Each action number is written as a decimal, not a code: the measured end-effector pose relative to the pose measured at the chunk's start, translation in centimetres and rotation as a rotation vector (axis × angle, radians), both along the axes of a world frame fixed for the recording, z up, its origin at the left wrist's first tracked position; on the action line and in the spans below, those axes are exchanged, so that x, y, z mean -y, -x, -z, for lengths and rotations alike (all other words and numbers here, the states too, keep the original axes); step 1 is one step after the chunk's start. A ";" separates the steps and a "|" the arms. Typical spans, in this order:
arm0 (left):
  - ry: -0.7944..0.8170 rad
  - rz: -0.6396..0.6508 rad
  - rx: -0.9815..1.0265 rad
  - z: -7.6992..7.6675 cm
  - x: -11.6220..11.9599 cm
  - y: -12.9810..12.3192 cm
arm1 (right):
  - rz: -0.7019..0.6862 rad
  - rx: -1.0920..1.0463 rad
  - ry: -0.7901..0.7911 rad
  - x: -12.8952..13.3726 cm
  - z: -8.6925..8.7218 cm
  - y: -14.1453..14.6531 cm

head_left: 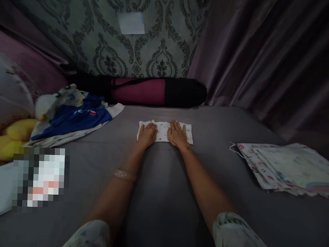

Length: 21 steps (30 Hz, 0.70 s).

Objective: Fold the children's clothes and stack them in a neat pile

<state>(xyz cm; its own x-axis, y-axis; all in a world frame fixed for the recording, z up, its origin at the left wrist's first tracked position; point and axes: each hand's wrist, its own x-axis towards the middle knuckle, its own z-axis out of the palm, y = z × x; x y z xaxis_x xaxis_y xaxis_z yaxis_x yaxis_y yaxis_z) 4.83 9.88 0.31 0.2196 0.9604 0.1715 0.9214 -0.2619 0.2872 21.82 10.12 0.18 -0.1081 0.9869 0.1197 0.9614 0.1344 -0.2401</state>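
A small white cloth with a coloured print lies folded into a flat rectangle on the grey bed sheet. My left hand rests flat on its left part, palm down. On the right part lies my right hand, also palm down with its fingers stretched out. Between the two hands the middle of the cloth shows. Neither hand grips anything; what is under the palms is hidden.
To the right lies a stack of folded printed cloths. Rumpled blue and white clothes and a yellow plush item lie at the left. A long black and pink bag runs along the wall. Curtains hang at the right.
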 end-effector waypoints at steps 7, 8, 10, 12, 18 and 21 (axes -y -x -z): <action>0.016 -0.001 0.003 0.0 -0.1 0.1 | -0.008 -0.014 0.070 -0.2 -0.6 -0.4; 0.021 0.003 0.001 0.0 -0.1 0.1 | 0.000 -0.018 0.075 -0.3 -0.8 -0.6; 0.024 0.007 -0.004 0.0 -0.1 0.1 | 0.032 -0.016 0.058 -0.6 -1.1 -1.3; 0.021 0.006 -0.009 0.0 -0.1 0.1 | 0.083 -0.003 0.023 -0.7 -1.2 -2.1; 0.021 -0.005 -0.005 0.0 0.0 0.0 | 0.087 0.059 0.001 -0.6 -0.4 -3.5; 0.028 -0.006 0.003 -0.1 0.1 0.0 | 0.083 0.073 -0.017 -0.6 -0.1 -3.4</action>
<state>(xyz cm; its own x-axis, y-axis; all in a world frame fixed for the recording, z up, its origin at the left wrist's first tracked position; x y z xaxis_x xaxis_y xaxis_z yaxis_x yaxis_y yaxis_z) 4.80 9.81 0.40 0.2135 0.9661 0.1455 0.9220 -0.2485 0.2969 25.26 10.71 0.25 -0.0349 0.9908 0.1311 0.9843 0.0568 -0.1674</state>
